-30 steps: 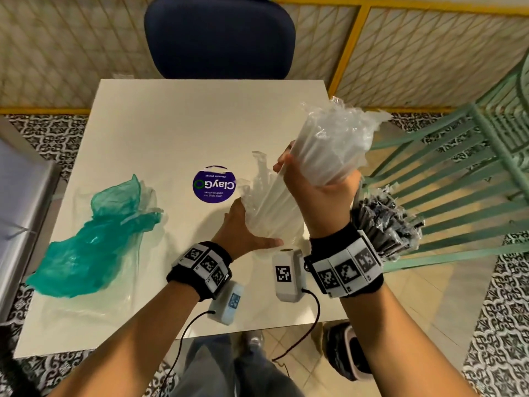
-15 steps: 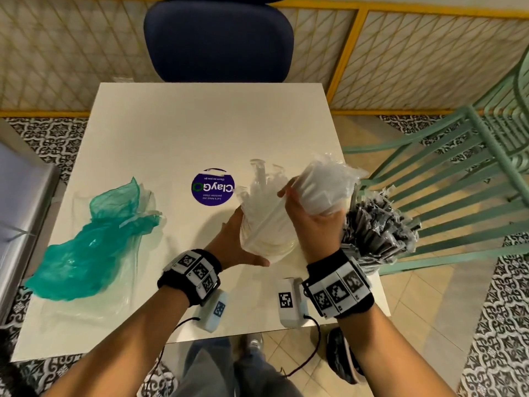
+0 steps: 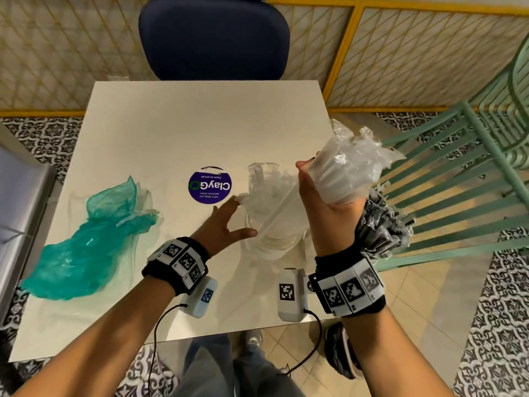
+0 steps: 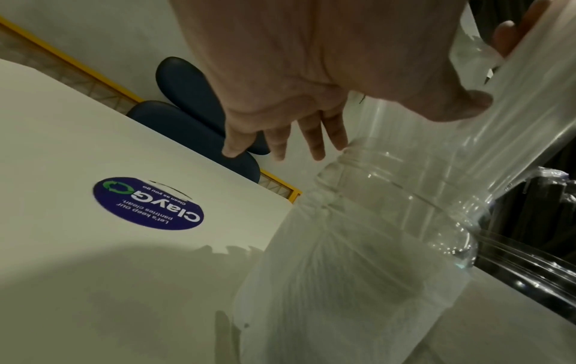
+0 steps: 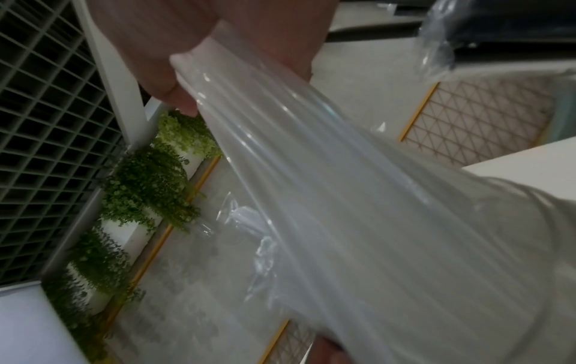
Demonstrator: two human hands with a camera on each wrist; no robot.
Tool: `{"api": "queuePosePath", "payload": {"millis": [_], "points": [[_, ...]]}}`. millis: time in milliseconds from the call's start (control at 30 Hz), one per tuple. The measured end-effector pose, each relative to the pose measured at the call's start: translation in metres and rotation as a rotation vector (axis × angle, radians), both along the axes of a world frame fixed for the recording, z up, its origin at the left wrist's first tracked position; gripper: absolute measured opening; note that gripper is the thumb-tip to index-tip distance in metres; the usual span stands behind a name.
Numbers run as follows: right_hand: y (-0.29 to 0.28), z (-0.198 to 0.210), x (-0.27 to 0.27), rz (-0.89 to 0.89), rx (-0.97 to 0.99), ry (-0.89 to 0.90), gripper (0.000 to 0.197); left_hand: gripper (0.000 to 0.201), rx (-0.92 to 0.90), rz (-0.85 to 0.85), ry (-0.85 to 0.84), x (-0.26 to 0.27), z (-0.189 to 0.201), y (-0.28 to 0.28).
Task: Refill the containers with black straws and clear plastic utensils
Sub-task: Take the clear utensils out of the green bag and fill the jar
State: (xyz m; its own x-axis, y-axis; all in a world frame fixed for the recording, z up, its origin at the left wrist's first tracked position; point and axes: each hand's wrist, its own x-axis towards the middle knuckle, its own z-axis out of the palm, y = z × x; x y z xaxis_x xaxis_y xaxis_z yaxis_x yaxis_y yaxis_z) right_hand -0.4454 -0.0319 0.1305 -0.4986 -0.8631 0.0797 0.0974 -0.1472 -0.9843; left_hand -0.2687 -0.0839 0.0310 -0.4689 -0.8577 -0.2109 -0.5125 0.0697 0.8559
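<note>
A clear plastic jar (image 3: pixel 274 233) (image 4: pixel 358 271) stands on the white table (image 3: pixel 177 130) near its right front, with clear plastic items inside. My left hand (image 3: pixel 232 216) (image 4: pixel 296 138) hovers at the jar's left side with fingers straight and spread, the thumb close to the jar's wall. My right hand (image 3: pixel 320 202) grips a clear bag of long clear plastic pieces (image 3: pixel 349 173) (image 5: pixel 343 197), tilted above the jar with its lower end reaching toward the jar's mouth. A bundle of wrapped black straws (image 3: pixel 383 227) (image 4: pixel 536 209) stands at the table's right edge, behind my right wrist.
A crumpled teal plastic bag (image 3: pixel 86 247) lies on the left part of the table. A round purple ClayGo sticker (image 3: pixel 209 185) marks the middle. A dark blue chair (image 3: pixel 213 35) stands at the far side, a green slatted chair (image 3: pixel 458 181) to the right.
My left hand has let go of the jar and spread its fingers. My right hand, which had lowered the clear bag toward the jar, has lifted it up and to the right.
</note>
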Motion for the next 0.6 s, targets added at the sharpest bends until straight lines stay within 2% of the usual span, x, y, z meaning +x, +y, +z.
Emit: {"api": "queuePosePath", "payload": {"millis": [200, 267, 367, 433, 467, 533, 600], "points": [[-0.003, 0.007, 0.005, -0.020, -0.088, -0.056, 0.067, 0.116, -0.021, -0.001, 0.020, -0.014, -0.002, -0.006], [-0.004, 0.008, 0.005, -0.019, -0.106, -0.068, 0.066, 0.110, -0.044, 0.026, 0.009, -0.017, -0.006, -0.007], [-0.006, 0.001, 0.007, -0.033, -0.110, -0.085, 0.064, 0.090, -0.083, 0.065, -0.004, -0.024, -0.008, -0.004], [-0.004, -0.006, 0.010, -0.051, -0.071, -0.035, 0.057, 0.084, -0.080, 0.094, 0.008, -0.028, -0.011, -0.003], [-0.004, -0.014, 0.011, -0.051, -0.035, 0.009, 0.049, 0.084, -0.070, 0.097, 0.028, -0.029, -0.011, -0.002], [0.001, -0.030, 0.016, 0.005, 0.063, 0.058, 0.029, 0.098, -0.025, 0.048, 0.047, -0.028, -0.010, -0.002], [0.007, -0.049, 0.023, 0.027, 0.126, 0.129, 0.039, 0.110, 0.015, -0.046, 0.030, -0.025, -0.013, -0.003]]}}
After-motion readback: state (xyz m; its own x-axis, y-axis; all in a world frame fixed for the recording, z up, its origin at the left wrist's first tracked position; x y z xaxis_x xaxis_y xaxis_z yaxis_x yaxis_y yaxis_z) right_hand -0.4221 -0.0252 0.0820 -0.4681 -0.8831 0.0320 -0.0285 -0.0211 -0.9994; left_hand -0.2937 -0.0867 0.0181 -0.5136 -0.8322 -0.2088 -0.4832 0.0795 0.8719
